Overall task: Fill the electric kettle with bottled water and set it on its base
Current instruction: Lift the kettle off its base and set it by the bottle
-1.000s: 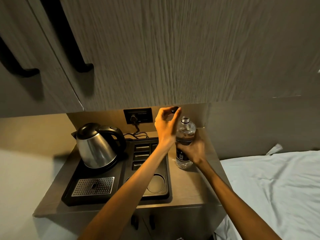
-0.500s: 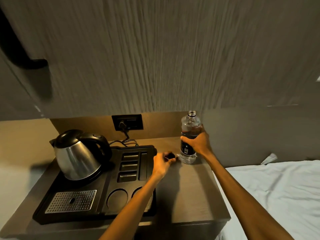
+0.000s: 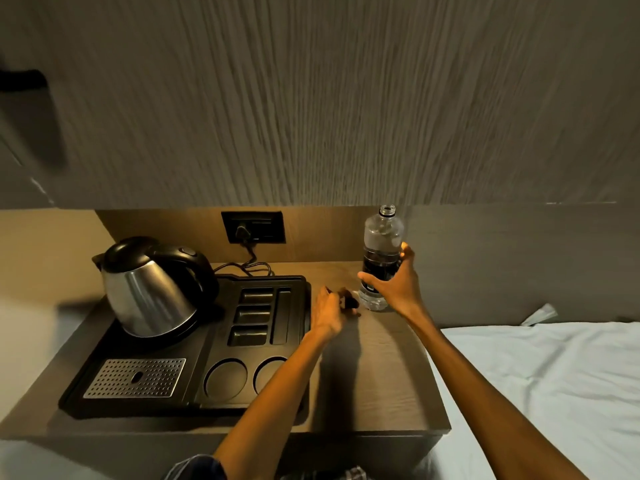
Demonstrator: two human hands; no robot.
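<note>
Wooden counter [image 3: 374, 386] at center: my right hand [image 3: 398, 289] grips the open bottle [image 3: 382, 247], my left hand [image 3: 329, 311] pinches the cap [image 3: 349, 303]; the kettle [image 3: 149, 289] sits left, lid closed. Tilting too early could spill.

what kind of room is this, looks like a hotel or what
Most likely a hotel room. A black tray with cup rings and sachet slots holds an electric kettle, a small water bottle stands on the counter, and a bed with white sheets sits right beside it.
</note>
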